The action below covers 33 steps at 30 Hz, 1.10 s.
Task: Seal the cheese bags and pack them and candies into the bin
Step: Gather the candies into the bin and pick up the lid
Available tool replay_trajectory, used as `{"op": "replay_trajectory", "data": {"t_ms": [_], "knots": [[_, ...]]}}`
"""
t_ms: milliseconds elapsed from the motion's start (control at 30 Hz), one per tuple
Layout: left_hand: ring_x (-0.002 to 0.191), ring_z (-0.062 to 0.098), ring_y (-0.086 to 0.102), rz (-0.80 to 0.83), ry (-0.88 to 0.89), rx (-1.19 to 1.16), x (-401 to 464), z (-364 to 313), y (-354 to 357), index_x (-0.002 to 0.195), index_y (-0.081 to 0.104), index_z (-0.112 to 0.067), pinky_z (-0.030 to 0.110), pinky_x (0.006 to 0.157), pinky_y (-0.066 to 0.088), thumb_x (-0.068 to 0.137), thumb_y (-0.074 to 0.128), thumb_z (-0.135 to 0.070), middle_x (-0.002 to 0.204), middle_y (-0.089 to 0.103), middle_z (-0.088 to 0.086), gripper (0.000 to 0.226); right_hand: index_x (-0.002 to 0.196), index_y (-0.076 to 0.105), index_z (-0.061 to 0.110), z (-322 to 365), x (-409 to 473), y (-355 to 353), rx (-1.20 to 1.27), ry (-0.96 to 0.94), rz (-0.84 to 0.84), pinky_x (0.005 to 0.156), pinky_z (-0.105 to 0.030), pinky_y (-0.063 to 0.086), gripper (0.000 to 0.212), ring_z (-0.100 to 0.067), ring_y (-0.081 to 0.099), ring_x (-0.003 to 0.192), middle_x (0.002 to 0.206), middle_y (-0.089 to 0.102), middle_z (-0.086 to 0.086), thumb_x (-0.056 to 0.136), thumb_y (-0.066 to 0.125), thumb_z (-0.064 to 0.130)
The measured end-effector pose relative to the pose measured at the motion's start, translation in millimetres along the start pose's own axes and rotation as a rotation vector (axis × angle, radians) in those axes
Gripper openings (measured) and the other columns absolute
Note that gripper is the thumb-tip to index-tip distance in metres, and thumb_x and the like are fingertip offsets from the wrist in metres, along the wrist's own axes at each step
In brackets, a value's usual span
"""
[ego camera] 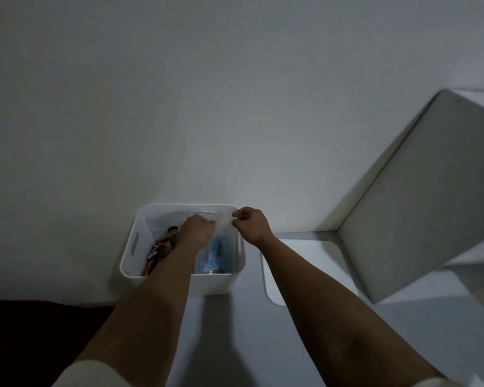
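A white bin [132, 258] with handle slots stands on the table against the wall. Inside it on the left lie dark and orange wrapped candies [161, 248]. On the right of the bin sits a clear bag [221, 224] with blue-wrapped cheese [215, 255] in it. My left hand [197, 230] is inside the bin and grips the bag's top edge. My right hand [250, 222] is at the bin's far right corner and pinches the same top edge of the bag.
A flat white lid or tray [305, 272] lies on the table right of the bin. Behind it a large white box [419, 208] leans tilted. The white wall [207, 107] rises directly behind the bin. A dark surface [25, 331] lies at lower left.
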<state>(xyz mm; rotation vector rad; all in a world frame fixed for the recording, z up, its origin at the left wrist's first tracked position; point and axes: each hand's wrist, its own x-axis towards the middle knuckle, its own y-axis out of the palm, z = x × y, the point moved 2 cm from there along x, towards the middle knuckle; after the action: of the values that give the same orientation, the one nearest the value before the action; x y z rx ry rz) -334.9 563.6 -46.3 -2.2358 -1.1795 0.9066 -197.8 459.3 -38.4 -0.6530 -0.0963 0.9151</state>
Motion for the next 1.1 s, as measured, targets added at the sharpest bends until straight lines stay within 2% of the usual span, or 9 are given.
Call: {"op": "replay_trajectory", "data": {"t_ms": [200, 267, 400, 500, 667, 767, 867, 933, 1100], "knots": [[0.103, 0.028, 0.066, 0.064, 0.099, -0.072, -23.5, -71.0, 88.0, 0.088, 0.068, -0.017, 0.027, 0.081, 0.044, 0.089, 0.061, -0.027, 0.107, 0.073, 0.007, 0.012, 0.111, 0.074, 0.015, -85.3, -7.2, -83.7, 0.036, 0.125, -0.106, 0.088, -0.027, 0.051, 0.023, -0.02, 0.068, 0.098, 0.103, 0.073, -0.004, 0.089, 0.066, 0.015], [0.106, 0.026, 0.066, 0.098, 0.102, -0.079, -27.2, -86.7, 122.1, 0.093, 0.069, -0.02, 0.029, 0.087, 0.05, 0.088, 0.063, -0.029, 0.113, 0.073, 0.005, 0.012, 0.11, 0.074, 0.015, -120.8, -6.0, -112.3, 0.034, 0.173, -0.124, 0.084, -0.027, 0.051, 0.023, -0.02, 0.068, 0.094, 0.098, 0.072, -0.002, 0.088, 0.066, 0.015], [0.117, 0.026, 0.061, 0.165, 0.037, -0.015, -30.2, -98.5, 188.4, 0.12, 0.066, -0.018, 0.03, 0.099, 0.048, 0.09, 0.063, -0.033, 0.13, 0.065, 0.006, 0.033, 0.11, 0.074, 0.013, -205.5, 5.0, -160.2, 0.04, 0.326, -0.141, 0.093, -0.034, 0.054, 0.024, -0.023, 0.067, 0.099, 0.102, 0.072, -0.003, 0.086, 0.07, 0.019], [0.125, 0.027, 0.058, 0.181, -0.08, -0.016, -29.8, -85.3, 233.6, 0.135, 0.056, -0.013, 0.024, 0.093, 0.04, 0.092, 0.065, -0.031, 0.14, 0.058, 0.009, 0.047, 0.123, 0.069, 0.01, -271.7, 12.4, -178.3, 0.034, 0.432, -0.118, 0.099, -0.037, 0.053, 0.039, -0.031, 0.067, 0.111, 0.118, 0.07, -0.011, 0.087, 0.073, 0.024], [0.134, 0.035, 0.049, 0.225, -0.331, -0.021, -34.0, -36.8, 286.0, 0.152, 0.035, -0.009, 0.04, 0.11, 0.042, 0.077, 0.072, -0.04, 0.151, 0.046, 0.018, 0.089, 0.139, 0.055, 0.003, -351.7, 2.0, -178.4, 0.06, 0.551, -0.167, 0.108, -0.041, 0.047, 0.058, -0.037, 0.058, 0.128, 0.139, 0.061, -0.022, 0.089, 0.074, 0.023], [0.136, 0.037, 0.048, 0.206, -0.389, -0.044, -42.5, -24.7, 303.0, 0.154, 0.032, -0.012, 0.041, 0.113, 0.039, 0.063, 0.061, -0.05, 0.152, 0.046, 0.017, 0.103, 0.145, 0.051, 0.009, -369.2, -6.6, -171.0, 0.01, 0.588, -0.141, 0.108, -0.041, 0.046, 0.065, -0.038, 0.055, 0.132, 0.143, 0.057, -0.019, 0.088, 0.075, 0.029], [0.133, 0.039, 0.05, 0.099, -0.368, -0.051, -46.8, -21.8, 311.8, 0.15, 0.042, -0.015, 0.042, 0.11, 0.04, 0.074, 0.064, -0.046, 0.147, 0.053, 0.016, 0.084, 0.142, 0.056, 0.022, -377.6, -11.6, -166.3, 0.031, 0.626, -0.203, 0.103, -0.045, 0.051, 0.071, -0.037, 0.06, 0.126, 0.137, 0.062, -0.012, 0.077, 0.073, 0.047], [0.131, 0.041, 0.049, 0.028, -0.403, -0.1, -46.1, -19.1, 310.2, 0.146, 0.047, -0.017, 0.043, 0.107, 0.041, 0.076, 0.068, -0.044, 0.144, 0.053, 0.015, 0.077, 0.137, 0.059, 0.026, -387.1, -11.8, -166.8, 0.077, 0.7, -0.244, 0.099, -0.047, 0.052, 0.075, -0.037, 0.063, 0.119, 0.129, 0.067, -0.01, 0.068, 0.061, 0.054], [0.123, 0.039, 0.057, -0.073, -0.466, -0.309, -46.7, -8.6, 302.3, 0.143, 0.049, -0.008, 0.04, 0.098, 0.047, 0.06, 0.064, -0.046, 0.137, 0.058, 0.019, 0.092, 0.129, 0.069, 0.012, -395.9, -18.5, -168.6, 0.196, 0.655, -0.271, 0.093, -0.036, 0.051, 0.042, -0.039, 0.065, 0.114, 0.121, 0.072, -0.016, 0.089, 0.068, 0.024]]}}
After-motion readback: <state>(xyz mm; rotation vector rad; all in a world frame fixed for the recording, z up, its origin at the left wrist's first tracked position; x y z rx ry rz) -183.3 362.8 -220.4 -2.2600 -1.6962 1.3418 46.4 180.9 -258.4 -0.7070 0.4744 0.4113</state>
